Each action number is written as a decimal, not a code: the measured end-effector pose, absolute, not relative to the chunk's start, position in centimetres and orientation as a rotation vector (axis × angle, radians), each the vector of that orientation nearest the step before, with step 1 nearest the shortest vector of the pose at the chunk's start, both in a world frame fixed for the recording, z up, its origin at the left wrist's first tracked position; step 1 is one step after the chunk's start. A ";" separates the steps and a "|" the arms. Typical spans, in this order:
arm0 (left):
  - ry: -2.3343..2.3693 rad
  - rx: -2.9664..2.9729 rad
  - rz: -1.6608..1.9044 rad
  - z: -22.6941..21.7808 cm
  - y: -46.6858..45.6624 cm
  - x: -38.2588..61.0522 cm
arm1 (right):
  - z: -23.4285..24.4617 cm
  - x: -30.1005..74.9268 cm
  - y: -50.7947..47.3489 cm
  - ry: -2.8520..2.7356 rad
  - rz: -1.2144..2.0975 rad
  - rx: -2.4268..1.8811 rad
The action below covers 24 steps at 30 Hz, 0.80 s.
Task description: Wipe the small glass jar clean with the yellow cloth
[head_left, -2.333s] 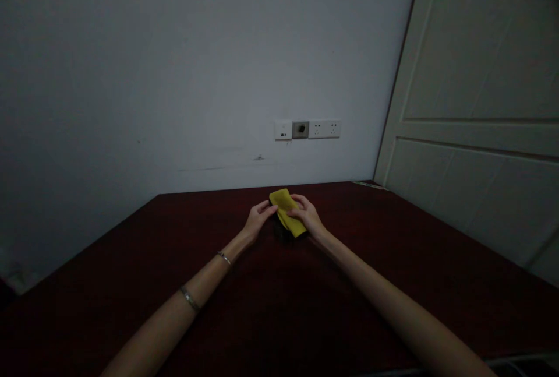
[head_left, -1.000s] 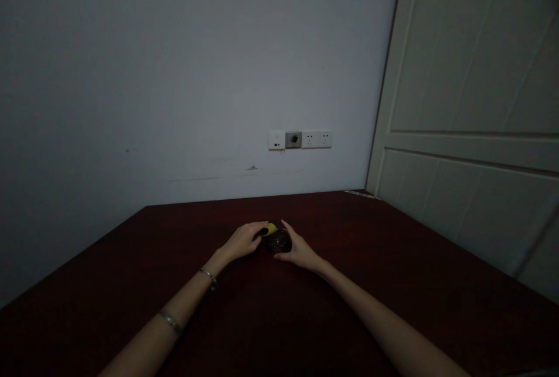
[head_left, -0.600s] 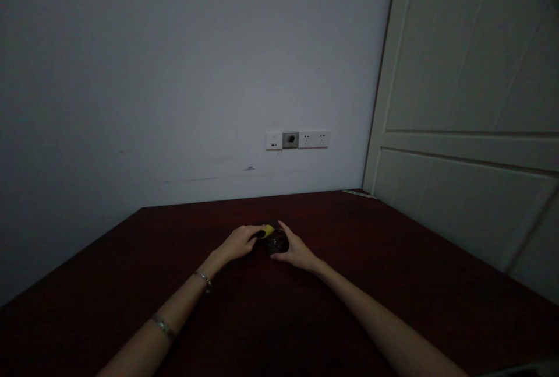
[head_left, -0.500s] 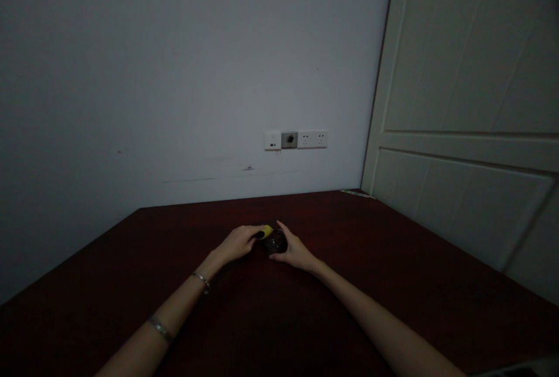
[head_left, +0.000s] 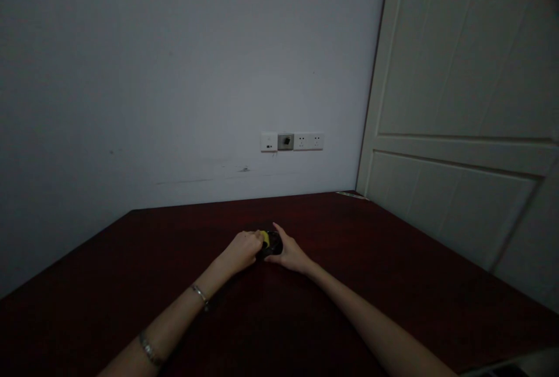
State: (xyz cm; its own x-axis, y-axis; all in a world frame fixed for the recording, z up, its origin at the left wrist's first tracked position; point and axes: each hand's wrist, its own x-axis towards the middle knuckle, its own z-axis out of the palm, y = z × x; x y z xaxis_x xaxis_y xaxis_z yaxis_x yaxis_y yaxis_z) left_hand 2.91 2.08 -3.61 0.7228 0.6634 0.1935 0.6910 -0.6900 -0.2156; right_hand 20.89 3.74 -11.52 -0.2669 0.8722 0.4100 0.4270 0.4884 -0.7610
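My left hand [head_left: 243, 250] is closed on a small yellow-and-black piece [head_left: 266, 239] that looks like a sponge; the fingers cover most of it. It is against the left side of a small, dark, shiny glass-like container [head_left: 275, 242]. My right hand [head_left: 292, 253] curves around the container's right side, thumb at the near side and fingers at the far side. The container's exact kind is too dark to make out. Both hands are together over the middle of the dark red table [head_left: 279, 319].
A pale wall with a row of sockets [head_left: 292, 141] rises behind the table. To the right stands a white panelled door [head_left: 449, 179] along the table's edge. A thin light strip [head_left: 351, 195] lies at the far right corner.
My left hand has turned, its knuckles now higher and its fingers curled over the yellow-and-black piece, which is tilted more upright. My right hand still holds the container. The view has shifted slightly.
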 end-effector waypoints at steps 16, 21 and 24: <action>-1.109 -2.663 -0.060 -1.9 -0.2 4.0 | -11.6 21.0 3.6 -1.881 0.669 -1.052; -1.104 -2.688 -0.069 -1.8 -0.1 4.1 | -11.2 20.9 3.3 -1.866 0.673 -1.054; -1.116 -2.715 -0.058 -1.7 -0.2 4.1 | -10.9 20.9 3.1 -1.880 0.682 -1.053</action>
State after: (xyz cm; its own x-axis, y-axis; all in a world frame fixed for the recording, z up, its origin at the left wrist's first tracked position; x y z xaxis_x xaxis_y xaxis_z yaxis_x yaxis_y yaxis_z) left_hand 4.11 -0.20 -1.68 0.7135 0.6914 0.1134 0.6994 -0.6932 -0.1738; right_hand 20.94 3.09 -10.93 -0.2804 0.8671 0.4118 0.4013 0.4956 -0.7702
